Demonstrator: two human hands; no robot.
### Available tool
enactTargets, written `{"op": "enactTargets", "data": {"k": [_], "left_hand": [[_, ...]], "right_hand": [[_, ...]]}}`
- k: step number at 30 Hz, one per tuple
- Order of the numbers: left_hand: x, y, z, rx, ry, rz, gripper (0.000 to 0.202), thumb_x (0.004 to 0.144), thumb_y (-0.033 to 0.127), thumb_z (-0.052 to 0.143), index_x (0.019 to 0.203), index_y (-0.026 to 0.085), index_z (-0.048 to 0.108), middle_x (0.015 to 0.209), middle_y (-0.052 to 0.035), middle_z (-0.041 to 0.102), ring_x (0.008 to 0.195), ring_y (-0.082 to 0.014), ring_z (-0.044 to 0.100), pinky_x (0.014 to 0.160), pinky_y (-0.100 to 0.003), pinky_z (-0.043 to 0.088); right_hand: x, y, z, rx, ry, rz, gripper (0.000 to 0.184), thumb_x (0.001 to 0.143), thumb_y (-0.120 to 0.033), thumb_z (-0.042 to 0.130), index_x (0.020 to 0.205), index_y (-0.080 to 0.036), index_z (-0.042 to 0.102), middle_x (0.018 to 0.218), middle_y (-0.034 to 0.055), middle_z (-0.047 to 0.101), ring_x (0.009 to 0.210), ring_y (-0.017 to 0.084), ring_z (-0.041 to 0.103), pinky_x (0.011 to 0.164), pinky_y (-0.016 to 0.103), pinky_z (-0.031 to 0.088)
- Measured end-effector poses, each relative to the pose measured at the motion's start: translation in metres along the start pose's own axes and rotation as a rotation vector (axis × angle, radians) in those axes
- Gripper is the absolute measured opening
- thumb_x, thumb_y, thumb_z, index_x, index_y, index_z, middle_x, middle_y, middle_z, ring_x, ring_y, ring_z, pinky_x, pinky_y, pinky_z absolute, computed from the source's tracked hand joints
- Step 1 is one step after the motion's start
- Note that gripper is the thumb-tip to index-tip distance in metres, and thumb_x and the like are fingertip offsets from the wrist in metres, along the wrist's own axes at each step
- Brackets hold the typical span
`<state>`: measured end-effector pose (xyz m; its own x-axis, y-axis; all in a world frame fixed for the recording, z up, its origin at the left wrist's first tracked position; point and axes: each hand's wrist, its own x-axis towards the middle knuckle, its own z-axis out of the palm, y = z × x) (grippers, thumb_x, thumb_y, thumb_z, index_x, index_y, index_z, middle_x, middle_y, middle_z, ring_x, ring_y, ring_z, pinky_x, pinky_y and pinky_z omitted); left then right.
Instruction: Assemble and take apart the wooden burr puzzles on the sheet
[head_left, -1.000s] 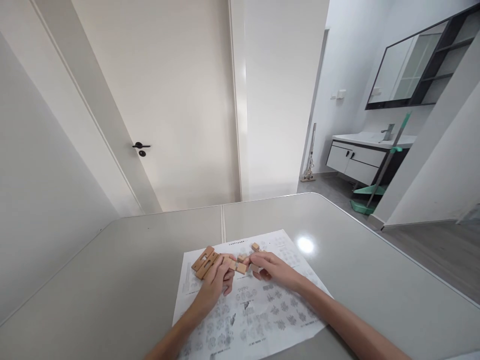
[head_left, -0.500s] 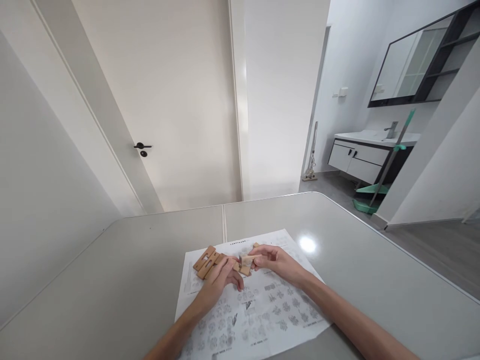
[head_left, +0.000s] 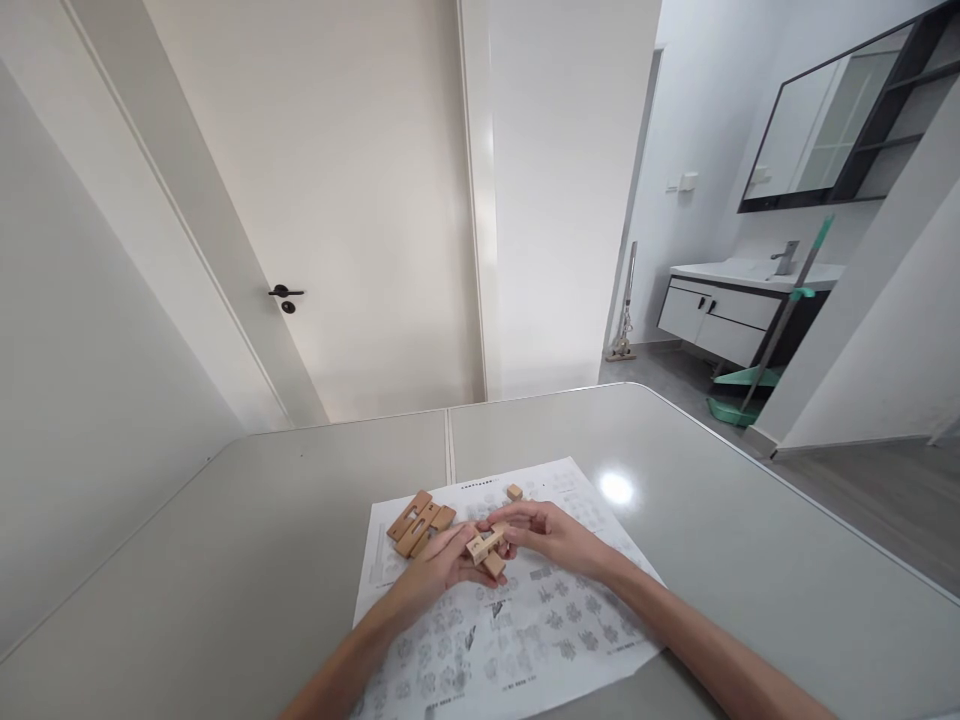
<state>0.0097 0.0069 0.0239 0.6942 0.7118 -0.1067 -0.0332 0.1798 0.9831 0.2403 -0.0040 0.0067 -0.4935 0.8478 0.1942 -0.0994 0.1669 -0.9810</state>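
Over the printed sheet (head_left: 517,680), my left hand (head_left: 442,563) and my right hand (head_left: 541,532) meet at a notched wooden puzzle piece (head_left: 484,546). Fingers of both hands close on this light block, one hand at each end. Below it a second wooden block (head_left: 493,565) pokes out by my left fingertips; whether the two are joined I cannot tell. Flat slotted wooden pieces (head_left: 420,525) lie side by side just beyond my left hand. A small wooden block (head_left: 514,492) rests on the paper behind my right fingers.
The sheet lies on a grey table (head_left: 225,560) with a seam across it. Beyond the far edge stands a pale door (head_left: 360,200) with a black handle (head_left: 285,292). A sink cabinet (head_left: 712,320), mop (head_left: 626,310) and green dustpan (head_left: 731,410) are at the right.
The notched piece has turned and come slightly nearer, with its notch now facing up. My left fingers have shifted rightward beneath it. The small block behind my right hand is now uncovered.
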Motion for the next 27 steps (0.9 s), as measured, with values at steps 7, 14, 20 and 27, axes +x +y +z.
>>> {"op": "enactTargets", "data": {"k": [7, 14, 20, 27], "left_hand": [[-0.002, 0.002, -0.001, -0.026, 0.022, -0.027, 0.043, 0.093, 0.061, 0.06, 0.112, 0.024, 0.071, 0.101, -0.0089, 0.071, 0.091, -0.0268, 0.072, 0.094, -0.045, 0.054], [-0.002, 0.001, -0.008, -0.187, 0.003, -0.104, 0.041, 0.095, 0.057, 0.06, 0.118, 0.024, 0.069, 0.115, -0.009, 0.07, 0.101, -0.0265, 0.073, 0.1, -0.046, 0.051], [-0.001, -0.003, -0.008, -0.215, 0.013, -0.105, 0.042, 0.097, 0.052, 0.061, 0.125, 0.02, 0.065, 0.119, -0.0117, 0.068, 0.107, -0.0255, 0.07, 0.102, -0.043, 0.051], [0.0, -0.007, -0.006, -0.23, 0.037, -0.07, 0.039, 0.101, 0.048, 0.057, 0.128, 0.022, 0.065, 0.118, -0.0106, 0.069, 0.112, -0.0255, 0.067, 0.102, -0.044, 0.051]], "right_hand": [[-0.001, -0.003, 0.002, -0.012, 0.014, -0.004, 0.033, 0.091, -0.053, 0.069, 0.109, -0.026, 0.075, 0.111, 0.0059, 0.076, 0.095, 0.023, 0.073, 0.087, 0.042, 0.059], [-0.002, 0.003, 0.011, -0.235, 0.104, -0.15, 0.02, 0.094, -0.039, 0.068, 0.109, -0.026, 0.072, 0.107, 0.0041, 0.077, 0.094, 0.023, 0.074, 0.087, 0.038, 0.057], [-0.001, 0.011, 0.015, -0.465, 0.21, -0.23, 0.011, 0.094, -0.032, 0.068, 0.103, -0.026, 0.072, 0.097, 0.0028, 0.076, 0.087, 0.021, 0.071, 0.08, 0.034, 0.057], [-0.003, 0.012, 0.017, -0.528, 0.211, -0.299, 0.018, 0.094, -0.033, 0.07, 0.109, -0.025, 0.069, 0.095, 0.0041, 0.072, 0.084, 0.02, 0.069, 0.079, 0.034, 0.058]]}}
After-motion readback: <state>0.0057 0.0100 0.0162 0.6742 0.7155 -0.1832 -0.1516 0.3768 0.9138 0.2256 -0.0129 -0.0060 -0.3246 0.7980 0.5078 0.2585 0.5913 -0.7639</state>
